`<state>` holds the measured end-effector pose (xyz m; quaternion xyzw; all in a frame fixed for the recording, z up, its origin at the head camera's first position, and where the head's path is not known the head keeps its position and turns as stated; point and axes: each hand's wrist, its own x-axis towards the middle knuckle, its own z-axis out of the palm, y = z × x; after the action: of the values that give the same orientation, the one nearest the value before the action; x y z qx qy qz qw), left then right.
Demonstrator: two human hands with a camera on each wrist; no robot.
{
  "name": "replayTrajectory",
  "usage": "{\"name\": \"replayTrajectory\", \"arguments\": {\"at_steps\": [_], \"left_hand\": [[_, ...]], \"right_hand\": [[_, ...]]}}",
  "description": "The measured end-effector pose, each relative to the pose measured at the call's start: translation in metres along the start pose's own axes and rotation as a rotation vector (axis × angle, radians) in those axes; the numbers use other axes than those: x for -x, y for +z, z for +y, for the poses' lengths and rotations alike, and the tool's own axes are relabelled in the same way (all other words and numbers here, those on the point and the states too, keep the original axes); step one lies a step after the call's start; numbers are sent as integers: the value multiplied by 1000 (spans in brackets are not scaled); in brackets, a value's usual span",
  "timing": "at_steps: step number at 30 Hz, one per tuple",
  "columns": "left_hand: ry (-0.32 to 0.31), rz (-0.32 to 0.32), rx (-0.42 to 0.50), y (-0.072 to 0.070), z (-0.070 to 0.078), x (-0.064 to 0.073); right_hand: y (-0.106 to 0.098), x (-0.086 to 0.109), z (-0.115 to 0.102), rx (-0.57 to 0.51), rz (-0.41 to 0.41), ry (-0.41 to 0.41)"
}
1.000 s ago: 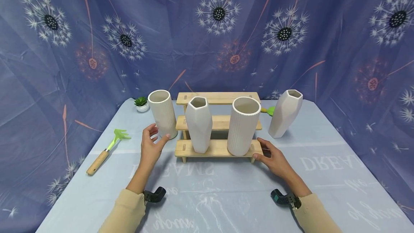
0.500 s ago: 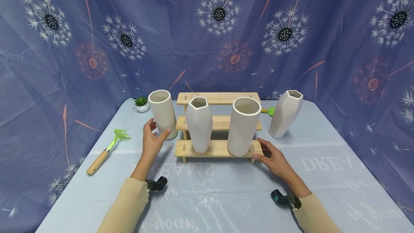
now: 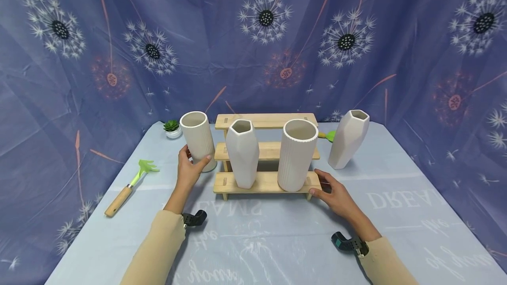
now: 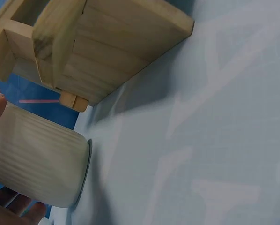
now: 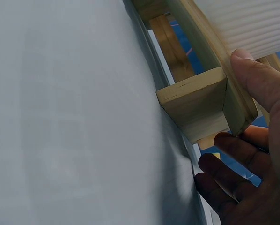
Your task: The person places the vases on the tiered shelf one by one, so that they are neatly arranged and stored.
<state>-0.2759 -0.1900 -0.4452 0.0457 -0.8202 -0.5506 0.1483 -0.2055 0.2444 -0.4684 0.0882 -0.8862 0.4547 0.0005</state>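
Note:
A white ribbed cylindrical vase (image 3: 200, 137) stands on the table left of a three-tier wooden plant stand (image 3: 267, 121). My left hand (image 3: 189, 171) holds this vase low down, thumb on its near right side and fingers round its left; in the left wrist view the vase (image 4: 37, 159) lies between thumb and fingers. My right hand (image 3: 334, 193) grips the right end of the stand's lowest tier, the thumb (image 5: 252, 70) along its edge and fingers beneath. A white faceted vase (image 3: 243, 155) and a second ribbed vase (image 3: 297, 155) stand upright on that tier.
Another faceted vase (image 3: 348, 140) stands right of the stand, with a green-bladed tool (image 3: 330, 135) partly behind it. A small potted succulent (image 3: 172, 129) sits at the back left. A green hand rake (image 3: 130, 188) lies at left. A patterned curtain (image 3: 222, 47) hangs behind.
My left hand has moved slightly forward and right, closing in round the ribbed vase at left. The right hand stays at the stand's end; the vases keep their places.

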Motion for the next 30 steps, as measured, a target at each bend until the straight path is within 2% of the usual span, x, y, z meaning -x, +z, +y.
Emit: {"name": "replayTrajectory", "arguments": {"at_steps": [13, 20, 30], "left_hand": [[-1, 6, 19, 6, -3, -8], [-41, 5, 8, 13, -9, -13], [-57, -1, -1, 15, -12, -14]], "right_hand": [[1, 1, 1, -8, -6, 8], [2, 0, 2, -19, -9, 10], [2, 1, 1, -20, -6, 6]]}}
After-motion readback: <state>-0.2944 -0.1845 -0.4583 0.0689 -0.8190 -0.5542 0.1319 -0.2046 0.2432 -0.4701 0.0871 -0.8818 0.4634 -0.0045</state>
